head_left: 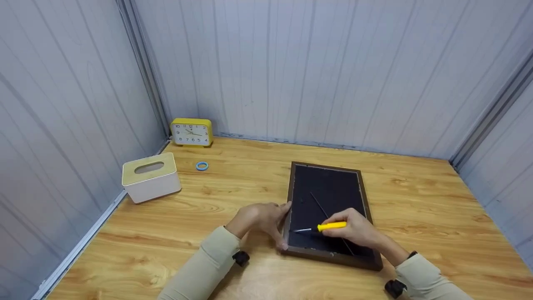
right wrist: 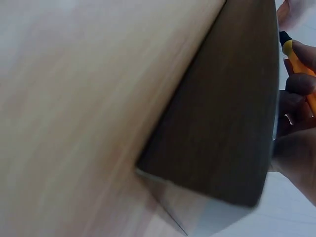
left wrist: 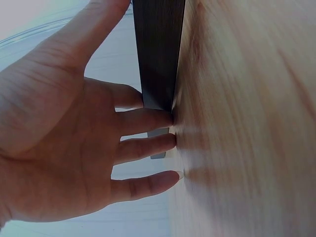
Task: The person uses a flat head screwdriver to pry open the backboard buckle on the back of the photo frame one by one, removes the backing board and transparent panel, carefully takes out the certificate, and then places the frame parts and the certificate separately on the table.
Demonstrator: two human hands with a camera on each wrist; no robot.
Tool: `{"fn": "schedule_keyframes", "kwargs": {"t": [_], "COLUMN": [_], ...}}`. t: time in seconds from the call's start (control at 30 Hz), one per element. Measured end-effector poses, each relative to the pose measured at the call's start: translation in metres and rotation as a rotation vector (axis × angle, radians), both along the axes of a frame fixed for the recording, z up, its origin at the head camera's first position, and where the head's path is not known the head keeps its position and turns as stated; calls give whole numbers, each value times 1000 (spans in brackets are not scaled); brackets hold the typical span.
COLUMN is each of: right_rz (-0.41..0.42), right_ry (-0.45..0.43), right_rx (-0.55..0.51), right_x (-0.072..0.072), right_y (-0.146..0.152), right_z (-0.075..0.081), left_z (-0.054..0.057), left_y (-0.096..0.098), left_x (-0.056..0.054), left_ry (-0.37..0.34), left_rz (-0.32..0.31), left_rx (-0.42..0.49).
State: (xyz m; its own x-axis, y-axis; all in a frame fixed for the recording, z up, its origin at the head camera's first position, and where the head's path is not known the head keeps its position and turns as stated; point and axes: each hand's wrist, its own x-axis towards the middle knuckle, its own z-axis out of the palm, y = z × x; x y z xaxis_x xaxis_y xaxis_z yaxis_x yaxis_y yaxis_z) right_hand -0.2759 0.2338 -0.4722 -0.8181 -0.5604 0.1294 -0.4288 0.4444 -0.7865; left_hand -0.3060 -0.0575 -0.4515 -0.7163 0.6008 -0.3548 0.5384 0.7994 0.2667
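A brown picture frame (head_left: 377,261) lies with its black backing (head_left: 325,183) facing up on the wooden table. Across the backing a thin dark line runs slantwise, partly hidden by the right hand. My right hand (head_left: 354,227) holds a screwdriver (head_left: 332,226) by its yellow handle, above the backing. Its metal shaft points left, and the tip is at the inner left edge of the frame. My left hand (head_left: 266,218) rests against the frame's left side, thumb near the front corner. In the left wrist view, its fingers (left wrist: 148,148) reach out fairly straight along that side.
At the back left stands a yellow alarm clock (head_left: 191,132). A white tissue box (head_left: 152,186) with a wooden lid sits near the left wall, and a small blue ring (head_left: 202,166) lies beside it. Panelled walls (head_left: 291,71) border the table (head_left: 200,221).
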Motion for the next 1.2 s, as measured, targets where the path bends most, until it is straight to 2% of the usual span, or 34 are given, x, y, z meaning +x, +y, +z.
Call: {"fn": "schedule_keyframes", "kwargs": {"t": [0.33, 0.43, 0.63, 0.83, 0.97, 1.07, 1.2], "right_rz": [45, 51, 43, 21, -1, 0, 37], "right_ry": [48, 37, 3, 19, 17, 3, -54], "right_rx": [56, 73, 84, 81, 89, 69, 2], "right_x": [-3, -4, -7, -4, 1, 4, 5], "right_y": [0, -1, -11, -23, -29, -33, -37], "right_z": [3, 4, 9, 13, 19, 23, 29], "left_z": [2, 2, 2, 6, 4, 2, 2], "left_y": [0, 1, 1, -2, -3, -2, 0], "left_x": [1, 1, 2, 3, 2, 1, 1], "left_ry": [1, 12, 14, -1, 5, 13, 1], "left_rz": [15, 14, 21, 59, 46, 26, 35], "left_rx": [4, -2, -12, -23, -36, -36, -17]}}
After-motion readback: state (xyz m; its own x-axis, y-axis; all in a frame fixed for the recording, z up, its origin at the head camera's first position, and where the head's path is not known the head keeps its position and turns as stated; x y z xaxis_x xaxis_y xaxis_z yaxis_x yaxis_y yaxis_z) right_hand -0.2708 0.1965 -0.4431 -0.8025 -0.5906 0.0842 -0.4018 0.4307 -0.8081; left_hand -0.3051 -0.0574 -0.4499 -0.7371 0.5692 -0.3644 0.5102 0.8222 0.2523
